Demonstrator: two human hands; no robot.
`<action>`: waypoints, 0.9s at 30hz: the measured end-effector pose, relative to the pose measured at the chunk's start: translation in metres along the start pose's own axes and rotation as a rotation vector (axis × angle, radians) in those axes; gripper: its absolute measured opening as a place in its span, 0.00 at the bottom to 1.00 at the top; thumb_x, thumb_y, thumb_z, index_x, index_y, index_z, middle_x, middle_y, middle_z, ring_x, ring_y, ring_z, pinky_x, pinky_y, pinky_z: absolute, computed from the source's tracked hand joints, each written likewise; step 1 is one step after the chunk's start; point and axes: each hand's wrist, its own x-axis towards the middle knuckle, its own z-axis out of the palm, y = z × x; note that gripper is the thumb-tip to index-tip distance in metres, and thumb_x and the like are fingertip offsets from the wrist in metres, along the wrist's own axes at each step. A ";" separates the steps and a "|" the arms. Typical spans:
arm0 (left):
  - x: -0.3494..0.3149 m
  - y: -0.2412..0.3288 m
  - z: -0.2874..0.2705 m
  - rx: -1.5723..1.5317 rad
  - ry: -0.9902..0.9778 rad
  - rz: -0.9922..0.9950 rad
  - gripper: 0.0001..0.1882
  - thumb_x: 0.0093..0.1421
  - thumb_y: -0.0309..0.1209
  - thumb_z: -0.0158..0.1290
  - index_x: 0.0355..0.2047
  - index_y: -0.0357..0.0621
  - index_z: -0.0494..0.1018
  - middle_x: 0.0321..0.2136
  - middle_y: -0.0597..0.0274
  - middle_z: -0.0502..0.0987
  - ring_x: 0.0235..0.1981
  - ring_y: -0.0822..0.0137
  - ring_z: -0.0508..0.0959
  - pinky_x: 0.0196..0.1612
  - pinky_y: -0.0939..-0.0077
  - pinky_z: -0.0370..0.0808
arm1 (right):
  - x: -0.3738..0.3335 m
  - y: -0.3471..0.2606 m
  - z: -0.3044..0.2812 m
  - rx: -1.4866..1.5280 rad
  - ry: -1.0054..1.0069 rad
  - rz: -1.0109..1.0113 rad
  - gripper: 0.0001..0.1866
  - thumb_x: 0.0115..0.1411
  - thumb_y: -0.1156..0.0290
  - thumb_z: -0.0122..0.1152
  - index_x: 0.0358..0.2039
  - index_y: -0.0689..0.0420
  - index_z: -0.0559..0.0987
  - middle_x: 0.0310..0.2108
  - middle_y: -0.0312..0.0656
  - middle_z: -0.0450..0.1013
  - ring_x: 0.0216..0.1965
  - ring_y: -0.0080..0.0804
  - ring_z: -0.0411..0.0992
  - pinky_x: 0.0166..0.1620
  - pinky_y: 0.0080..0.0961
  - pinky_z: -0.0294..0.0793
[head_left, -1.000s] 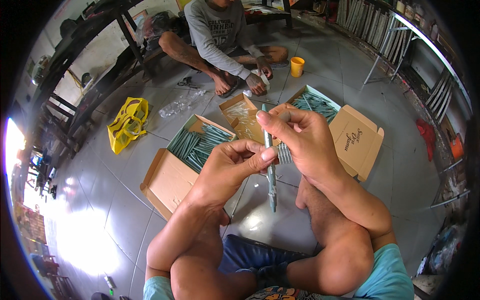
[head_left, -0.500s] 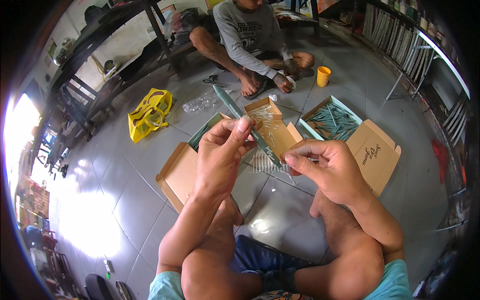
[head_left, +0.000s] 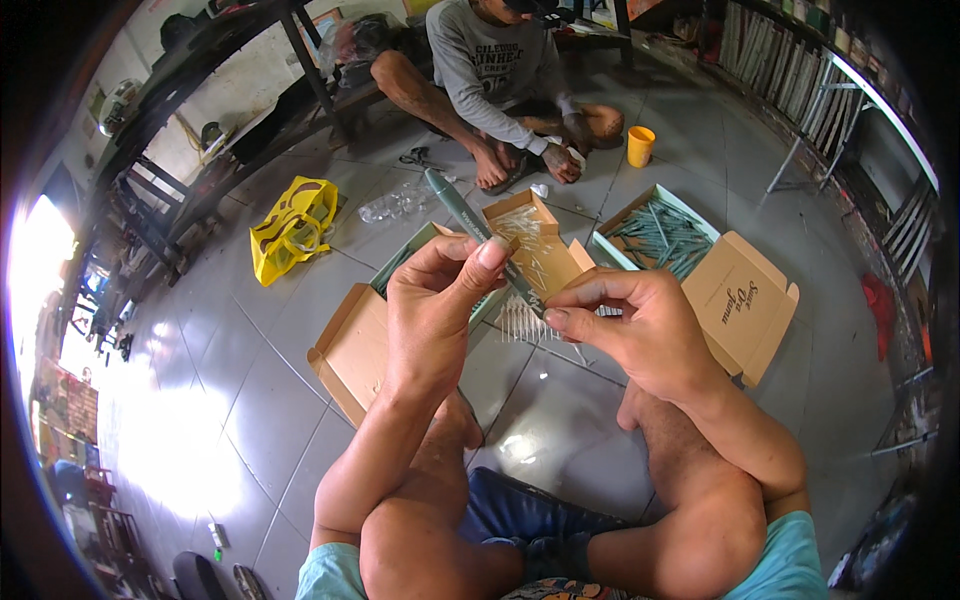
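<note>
A slim dark green pen (head_left: 458, 208) with white print slants across the space between my hands, its tapered end up and to the left. My left hand (head_left: 432, 310) pinches its middle between thumb and fingers. My right hand (head_left: 640, 320) is closed about the pen's lower end, thumb and forefinger pressed together there. Behind the hands a small cardboard box (head_left: 565, 262) holds thin clear sticks. A row of similar thin sticks (head_left: 522, 322) lies on the floor below it. To the right stands an open box (head_left: 690, 212) full of green pens.
Another open box (head_left: 345, 340) sits at left, partly hidden by my left arm. Beyond lie a yellow bag (head_left: 290, 235) and crumpled clear plastic (head_left: 395, 203). A person (head_left: 490, 70) in a grey sweatshirt sits across from me, near an orange cup (head_left: 640, 146).
The pen's lower end has moved slightly left with my right hand, whose fingers now cover its tip. My left hand keeps its pinch. The view has shifted a little.
</note>
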 end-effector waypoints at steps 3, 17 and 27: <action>-0.001 -0.001 0.001 0.000 -0.005 -0.002 0.08 0.63 0.33 0.59 0.33 0.41 0.75 0.39 0.58 0.78 0.39 0.68 0.77 0.45 0.68 0.75 | 0.001 0.000 0.001 0.018 -0.010 0.012 0.10 0.58 0.69 0.69 0.36 0.62 0.85 0.29 0.38 0.81 0.32 0.17 0.74 0.37 0.18 0.73; -0.002 0.000 0.004 0.001 -0.012 -0.003 0.09 0.64 0.34 0.59 0.33 0.42 0.74 0.37 0.60 0.78 0.37 0.72 0.75 0.43 0.74 0.73 | 0.000 0.003 0.001 0.083 -0.038 0.055 0.09 0.62 0.69 0.65 0.36 0.63 0.83 0.26 0.34 0.77 0.28 0.15 0.70 0.33 0.15 0.70; -0.001 -0.001 0.003 0.007 -0.002 -0.011 0.08 0.65 0.33 0.57 0.34 0.41 0.74 0.36 0.61 0.78 0.34 0.74 0.75 0.41 0.77 0.74 | 0.001 0.006 0.002 0.099 -0.032 0.046 0.10 0.61 0.69 0.65 0.35 0.63 0.83 0.27 0.35 0.78 0.30 0.15 0.72 0.35 0.16 0.72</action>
